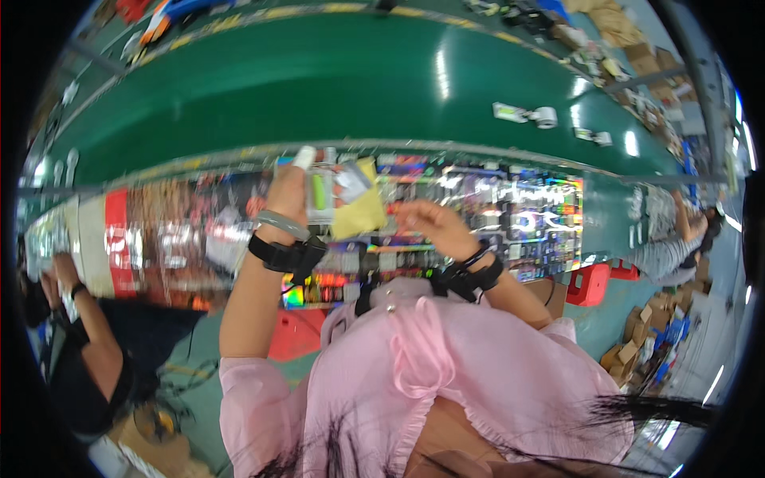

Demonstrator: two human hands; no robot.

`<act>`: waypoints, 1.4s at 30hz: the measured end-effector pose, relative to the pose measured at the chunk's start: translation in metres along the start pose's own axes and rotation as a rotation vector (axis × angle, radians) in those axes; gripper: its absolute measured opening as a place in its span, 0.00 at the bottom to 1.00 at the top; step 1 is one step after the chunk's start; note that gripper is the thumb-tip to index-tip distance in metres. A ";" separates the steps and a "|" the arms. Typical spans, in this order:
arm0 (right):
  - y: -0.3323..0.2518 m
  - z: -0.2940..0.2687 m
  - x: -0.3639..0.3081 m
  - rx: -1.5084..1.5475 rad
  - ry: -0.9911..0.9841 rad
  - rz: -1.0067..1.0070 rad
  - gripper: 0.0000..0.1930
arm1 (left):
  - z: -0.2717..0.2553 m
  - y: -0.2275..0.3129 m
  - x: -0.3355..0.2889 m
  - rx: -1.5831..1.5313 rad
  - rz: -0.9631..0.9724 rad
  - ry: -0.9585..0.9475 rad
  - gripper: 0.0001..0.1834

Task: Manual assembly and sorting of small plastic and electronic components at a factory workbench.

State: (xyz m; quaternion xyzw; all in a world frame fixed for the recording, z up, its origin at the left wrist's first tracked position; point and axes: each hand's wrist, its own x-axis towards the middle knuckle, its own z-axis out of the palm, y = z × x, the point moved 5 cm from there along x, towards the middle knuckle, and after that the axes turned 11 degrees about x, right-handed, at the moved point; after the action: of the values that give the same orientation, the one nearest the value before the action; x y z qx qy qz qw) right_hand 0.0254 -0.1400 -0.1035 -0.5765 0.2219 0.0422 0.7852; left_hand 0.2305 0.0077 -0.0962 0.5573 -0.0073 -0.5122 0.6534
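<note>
While the left hand [288, 191] stood raised, its fingers were clamped on a clear packet [321, 191] backed by a yellow card [362, 209], above the table [478, 215]; right hand [430, 223] beside, fingers loosely curled, empty. Step judged: sorting; next, a steady pinch.

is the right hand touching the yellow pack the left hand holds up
Apart. The head view shows the right hand curled beside the yellow pack, with a strip of shiny background between its fingertips and the pack's edge; only the left hand grips it.

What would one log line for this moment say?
left hand: holds clear packet and yellow cloth | right hand: beside cloth, empty | behind: green belt
</note>
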 end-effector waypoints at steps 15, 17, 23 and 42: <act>0.010 -0.228 0.012 0.049 0.586 -0.172 0.10 | -0.173 0.086 0.168 1.350 0.477 1.184 0.26; 0.013 -0.294 -0.003 -0.160 0.760 -0.252 0.10 | -0.040 0.117 0.123 0.541 0.598 0.526 0.26; -0.035 -0.366 0.039 -1.015 0.951 -0.285 0.13 | 0.070 0.150 -0.169 2.636 0.649 0.409 0.25; -0.081 -0.356 0.081 -1.504 0.831 -0.196 0.23 | -0.273 0.090 0.012 2.118 0.258 0.116 0.24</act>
State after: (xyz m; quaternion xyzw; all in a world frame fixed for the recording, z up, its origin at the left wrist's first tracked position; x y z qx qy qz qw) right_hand 0.0180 -0.5111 -0.1484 -0.9283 0.3534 -0.1043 0.0503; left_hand 0.4547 0.1834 -0.1403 0.8596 -0.4764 -0.1448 -0.1151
